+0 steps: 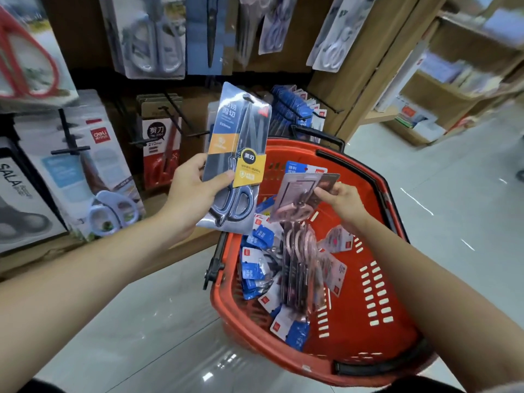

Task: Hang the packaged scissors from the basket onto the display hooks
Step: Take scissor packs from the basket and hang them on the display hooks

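The left hand (195,194) grips the grey pack (238,148) and the right hand (344,201) pinches a pink pack (297,194). The grey pack should meet a hook (195,123) squarely, top first.

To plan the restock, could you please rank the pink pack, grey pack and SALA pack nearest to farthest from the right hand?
1. Pink pack: held in the right hand.
2. Grey pack: to the left, in the left hand.
3. SALA pack: at the far left edge.

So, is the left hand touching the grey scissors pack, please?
Touching. The head view shows the left hand gripping the grey scissors pack, thumb across its front.
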`<action>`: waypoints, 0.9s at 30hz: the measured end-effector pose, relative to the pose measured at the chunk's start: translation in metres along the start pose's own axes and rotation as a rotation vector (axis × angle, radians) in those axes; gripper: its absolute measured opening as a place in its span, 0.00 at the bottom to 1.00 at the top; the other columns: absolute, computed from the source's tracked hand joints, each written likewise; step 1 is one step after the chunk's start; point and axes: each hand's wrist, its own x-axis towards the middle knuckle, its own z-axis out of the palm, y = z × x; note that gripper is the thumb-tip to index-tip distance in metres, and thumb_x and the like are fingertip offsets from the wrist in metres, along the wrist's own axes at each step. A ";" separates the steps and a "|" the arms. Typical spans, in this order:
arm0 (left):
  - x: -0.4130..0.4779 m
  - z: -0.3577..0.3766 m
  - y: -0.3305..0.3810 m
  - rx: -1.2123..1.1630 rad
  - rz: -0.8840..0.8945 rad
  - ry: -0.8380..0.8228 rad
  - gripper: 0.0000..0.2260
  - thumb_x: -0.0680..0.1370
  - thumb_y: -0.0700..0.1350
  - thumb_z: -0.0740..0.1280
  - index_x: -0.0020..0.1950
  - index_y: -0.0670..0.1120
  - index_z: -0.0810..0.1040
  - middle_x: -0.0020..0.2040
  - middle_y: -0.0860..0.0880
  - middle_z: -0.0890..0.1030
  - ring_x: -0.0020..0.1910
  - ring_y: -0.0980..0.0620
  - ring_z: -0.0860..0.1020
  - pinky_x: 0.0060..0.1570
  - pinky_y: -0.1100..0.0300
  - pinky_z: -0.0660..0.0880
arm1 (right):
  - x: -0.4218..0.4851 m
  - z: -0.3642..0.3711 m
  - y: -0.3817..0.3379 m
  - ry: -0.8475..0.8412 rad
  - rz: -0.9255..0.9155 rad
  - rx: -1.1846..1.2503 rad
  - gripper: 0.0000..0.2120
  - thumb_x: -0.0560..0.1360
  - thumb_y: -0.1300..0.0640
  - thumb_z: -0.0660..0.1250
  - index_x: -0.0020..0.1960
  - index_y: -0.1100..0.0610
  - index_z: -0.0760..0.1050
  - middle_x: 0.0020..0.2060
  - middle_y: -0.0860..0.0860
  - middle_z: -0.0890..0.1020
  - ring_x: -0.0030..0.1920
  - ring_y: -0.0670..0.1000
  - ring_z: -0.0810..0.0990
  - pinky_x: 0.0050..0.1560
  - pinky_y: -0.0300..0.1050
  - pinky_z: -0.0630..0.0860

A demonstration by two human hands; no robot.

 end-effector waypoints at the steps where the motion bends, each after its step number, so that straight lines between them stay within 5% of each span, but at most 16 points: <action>1: 0.000 0.001 0.000 -0.002 0.004 -0.001 0.09 0.79 0.41 0.73 0.58 0.50 0.81 0.53 0.48 0.86 0.52 0.49 0.86 0.53 0.49 0.83 | 0.000 0.001 -0.001 0.020 0.005 0.022 0.09 0.79 0.68 0.69 0.56 0.59 0.83 0.43 0.44 0.88 0.45 0.43 0.87 0.47 0.36 0.80; 7: -0.001 -0.001 0.002 0.034 0.037 -0.003 0.12 0.79 0.42 0.73 0.62 0.47 0.80 0.54 0.49 0.86 0.53 0.51 0.85 0.50 0.56 0.82 | 0.006 -0.003 -0.009 0.195 0.114 0.183 0.04 0.80 0.63 0.70 0.51 0.57 0.83 0.42 0.47 0.88 0.39 0.44 0.86 0.40 0.39 0.82; 10: -0.002 0.000 0.002 0.036 0.022 -0.002 0.11 0.79 0.42 0.73 0.61 0.48 0.80 0.54 0.48 0.86 0.53 0.50 0.85 0.52 0.51 0.83 | -0.004 0.013 0.008 0.085 0.381 0.173 0.02 0.79 0.62 0.71 0.51 0.60 0.81 0.46 0.56 0.87 0.37 0.49 0.87 0.40 0.47 0.84; 13: -0.004 0.002 0.004 0.042 0.015 -0.007 0.10 0.79 0.42 0.73 0.60 0.47 0.80 0.54 0.48 0.86 0.53 0.49 0.85 0.52 0.50 0.83 | -0.024 0.042 0.029 -0.080 0.529 0.061 0.02 0.80 0.63 0.70 0.48 0.62 0.80 0.44 0.58 0.87 0.36 0.51 0.86 0.36 0.45 0.83; 15: -0.006 0.001 0.007 0.054 0.023 -0.014 0.10 0.80 0.42 0.73 0.60 0.47 0.80 0.54 0.48 0.86 0.52 0.50 0.86 0.52 0.51 0.84 | -0.028 0.052 0.041 -0.161 0.523 -0.017 0.05 0.80 0.64 0.69 0.46 0.62 0.80 0.38 0.56 0.87 0.37 0.54 0.87 0.40 0.45 0.83; 18: -0.008 0.000 0.008 0.073 0.029 -0.011 0.09 0.79 0.42 0.73 0.58 0.47 0.80 0.53 0.48 0.86 0.52 0.50 0.86 0.51 0.52 0.83 | -0.024 0.048 0.047 -0.165 0.424 -0.218 0.04 0.79 0.60 0.72 0.49 0.62 0.83 0.42 0.56 0.88 0.48 0.61 0.87 0.55 0.58 0.83; 27: -0.010 -0.001 0.019 0.099 0.096 -0.031 0.09 0.78 0.42 0.75 0.57 0.48 0.81 0.51 0.48 0.87 0.50 0.47 0.86 0.50 0.46 0.83 | -0.023 -0.007 -0.015 0.065 0.240 0.159 0.08 0.79 0.57 0.71 0.53 0.62 0.85 0.47 0.59 0.88 0.47 0.59 0.88 0.48 0.53 0.83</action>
